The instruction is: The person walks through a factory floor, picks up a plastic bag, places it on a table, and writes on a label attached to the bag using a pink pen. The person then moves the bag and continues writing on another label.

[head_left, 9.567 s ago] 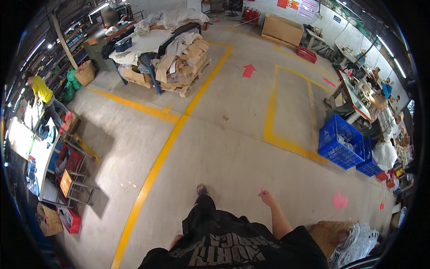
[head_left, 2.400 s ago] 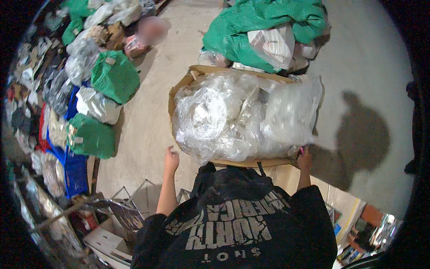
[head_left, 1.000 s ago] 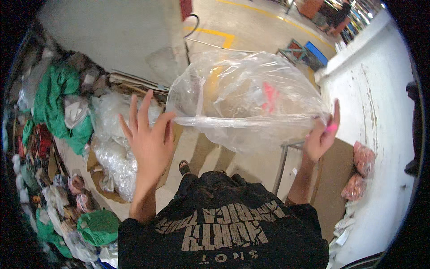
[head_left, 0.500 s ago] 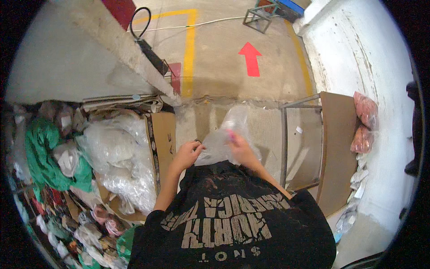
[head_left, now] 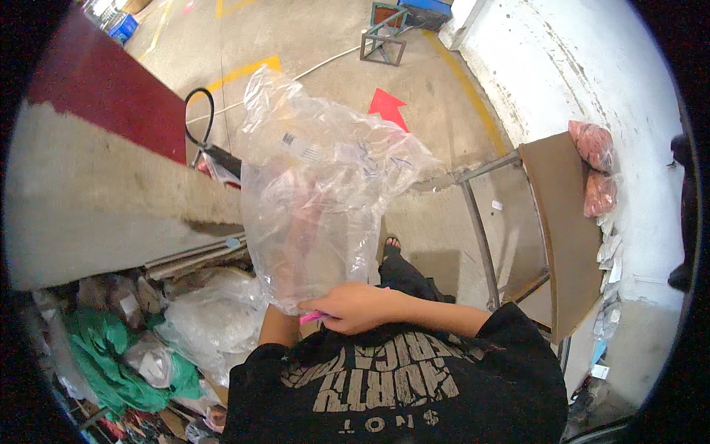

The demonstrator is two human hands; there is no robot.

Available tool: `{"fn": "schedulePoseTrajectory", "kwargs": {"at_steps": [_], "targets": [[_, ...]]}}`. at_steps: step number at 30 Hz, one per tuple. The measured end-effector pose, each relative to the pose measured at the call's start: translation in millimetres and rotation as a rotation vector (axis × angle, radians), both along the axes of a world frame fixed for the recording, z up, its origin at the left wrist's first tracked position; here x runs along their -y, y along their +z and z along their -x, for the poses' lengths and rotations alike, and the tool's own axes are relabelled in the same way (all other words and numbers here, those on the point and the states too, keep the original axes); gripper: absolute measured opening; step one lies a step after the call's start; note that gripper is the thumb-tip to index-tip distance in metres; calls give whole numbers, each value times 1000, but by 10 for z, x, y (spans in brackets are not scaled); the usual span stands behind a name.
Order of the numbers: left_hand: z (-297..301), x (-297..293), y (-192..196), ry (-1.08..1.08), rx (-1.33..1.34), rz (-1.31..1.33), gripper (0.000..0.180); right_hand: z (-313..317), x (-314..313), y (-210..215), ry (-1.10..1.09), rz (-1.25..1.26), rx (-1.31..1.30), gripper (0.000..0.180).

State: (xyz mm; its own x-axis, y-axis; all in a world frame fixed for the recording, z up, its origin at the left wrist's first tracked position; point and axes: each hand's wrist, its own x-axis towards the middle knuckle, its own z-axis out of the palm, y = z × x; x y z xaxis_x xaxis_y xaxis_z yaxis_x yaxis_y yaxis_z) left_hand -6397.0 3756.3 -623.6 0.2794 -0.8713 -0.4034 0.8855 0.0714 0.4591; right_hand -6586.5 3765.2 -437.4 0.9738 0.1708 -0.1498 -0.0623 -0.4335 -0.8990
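Observation:
A large clear plastic bag (head_left: 347,166) stands puffed up in front of me, with a small printed label on its upper part. My left forearm rises behind or inside the bag. My left hand (head_left: 305,200) shows only as a hazy shape through the plastic, its fingers too blurred to read. Lower down, my right hand (head_left: 359,307) is closed at the bag's bottom edge, across my left forearm. A small pink object (head_left: 313,317) sticks out from under its fingers; its kind is hidden.
To the left lie crumpled clear plastic (head_left: 214,318) and green sheeting (head_left: 111,355), beside a low wall (head_left: 111,177). On the right are a metal frame (head_left: 479,229), a brown board (head_left: 562,237) and pink-filled bags (head_left: 594,148). A metal stand (head_left: 383,50) is farther off.
The clear bag has come up from low before me and spread out. My left hand has moved up and forward behind its plastic; my right hand has moved down and left. My view has turned.

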Motion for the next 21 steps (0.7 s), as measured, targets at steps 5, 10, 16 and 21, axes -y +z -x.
{"fn": "schedulePoseTrajectory", "kwargs": {"at_steps": [5,10,16,21], "targets": [[-297,671,553,84,-154,27,107,-484,580,-54,122,87,-163,61],[-654,1376,833,-29,-323,473,118,-697,1598,33,109,-12,-10,71],[-1226,2059,1260,132,-595,804,113,-543,3709,524,-347,-270,112,53],[-1619,2428,1622,234,-180,667,111,-1043,4746,483,-984,-37,319,49]]}}
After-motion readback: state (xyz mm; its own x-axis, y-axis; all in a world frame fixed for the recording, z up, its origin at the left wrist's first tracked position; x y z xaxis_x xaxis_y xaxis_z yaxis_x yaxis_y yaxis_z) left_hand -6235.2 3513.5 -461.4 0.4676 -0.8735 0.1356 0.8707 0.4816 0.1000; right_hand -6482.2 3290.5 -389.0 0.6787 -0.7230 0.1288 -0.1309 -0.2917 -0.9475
